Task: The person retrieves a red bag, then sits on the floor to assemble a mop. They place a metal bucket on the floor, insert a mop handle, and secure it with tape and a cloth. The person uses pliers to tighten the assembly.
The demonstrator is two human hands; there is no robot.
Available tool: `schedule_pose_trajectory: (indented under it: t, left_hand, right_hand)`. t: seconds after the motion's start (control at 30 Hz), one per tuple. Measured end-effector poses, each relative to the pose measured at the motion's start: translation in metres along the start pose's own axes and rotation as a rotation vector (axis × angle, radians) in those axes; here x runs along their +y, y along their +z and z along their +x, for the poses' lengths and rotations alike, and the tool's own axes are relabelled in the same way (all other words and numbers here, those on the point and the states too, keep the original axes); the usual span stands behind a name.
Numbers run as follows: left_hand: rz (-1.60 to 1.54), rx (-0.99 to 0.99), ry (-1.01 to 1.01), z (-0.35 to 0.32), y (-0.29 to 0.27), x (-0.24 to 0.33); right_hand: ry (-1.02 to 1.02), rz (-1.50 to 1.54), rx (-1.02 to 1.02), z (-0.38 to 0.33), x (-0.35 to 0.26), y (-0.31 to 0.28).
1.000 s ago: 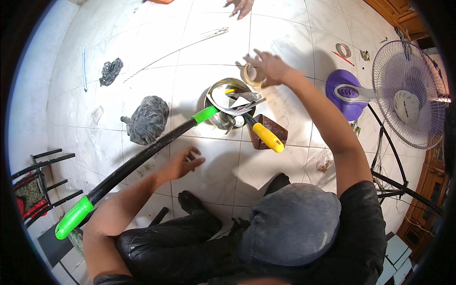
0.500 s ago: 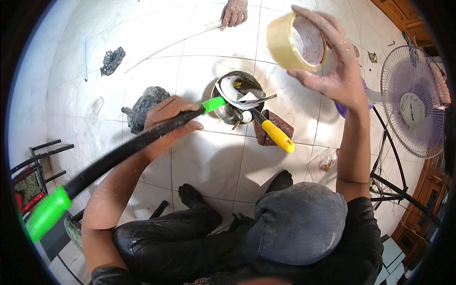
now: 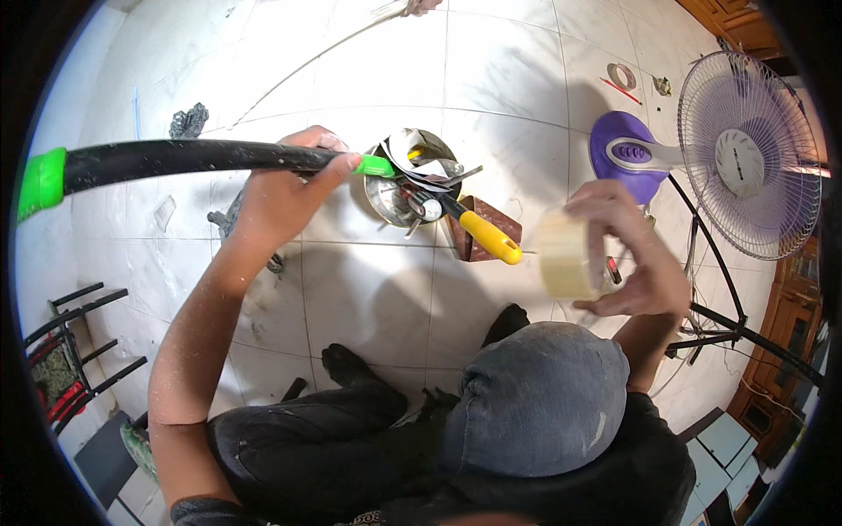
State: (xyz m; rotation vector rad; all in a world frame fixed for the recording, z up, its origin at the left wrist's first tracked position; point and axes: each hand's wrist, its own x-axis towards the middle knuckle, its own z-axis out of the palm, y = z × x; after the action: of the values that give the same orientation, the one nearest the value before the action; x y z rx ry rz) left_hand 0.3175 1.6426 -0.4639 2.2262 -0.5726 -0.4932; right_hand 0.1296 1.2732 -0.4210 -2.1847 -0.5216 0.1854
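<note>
step in hand, as i read it: both pieces are lifted and about to meet. the left hand (image 3: 279,197) is wrapped tight round the black tube (image 3: 193,158), near its short green end (image 3: 377,165); the tube runs level out to the left, with a second green cap (image 3: 41,182) at the far end. the right hand (image 3: 633,263) grips a roll of pale tape (image 3: 563,254), fingers curled over its rim, held up well apart from the tube. my judgement: next move calls for finding the tape's free end and bringing roll and tube together. outward: metal bowl of tools (image 3: 395,197) on the tiled floor, a yellow-handled tool (image 3: 481,235) sticking out, brown pad (image 3: 487,230) beside it. purple-based fan (image 3: 745,167) at right. a small tape ring (image 3: 622,75) lies further off. no legible labels.
</note>
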Motion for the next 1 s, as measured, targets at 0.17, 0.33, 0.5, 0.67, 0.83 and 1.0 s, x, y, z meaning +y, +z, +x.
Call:
schedule_pose_trajectory:
  t: [0.17,0.33,0.5,0.67,0.83,1.0]
  left_hand:
    - [0.000,0.023,-0.035,0.001,0.000,-0.006]
    - [0.026,0.003,0.062,0.012,-0.008,0.006]
    - [0.043,0.003,-0.010,0.011,-0.003,-0.005]
    - [0.025,-0.003,-0.038,-0.003,-0.003,-0.014]
    - [0.067,0.103,0.303,-0.016,0.004,-0.048]
    - [-0.027,-0.030,0.381,-0.023,0.031,-0.085]
  right_hand:
    - [0.065,-0.089,0.069,0.049,-0.016,0.067]
    - [-0.038,-0.132,0.232,0.102,0.012,0.088]
    - [0.021,0.116,0.212,0.112,0.055,0.110]
    - [0.050,-0.576,0.292,0.113,0.038,0.124]
    - [-0.018,-0.178,0.069,0.102,0.029,0.083]
    - [-0.060,-0.215,0.064,0.110,0.039,0.108]
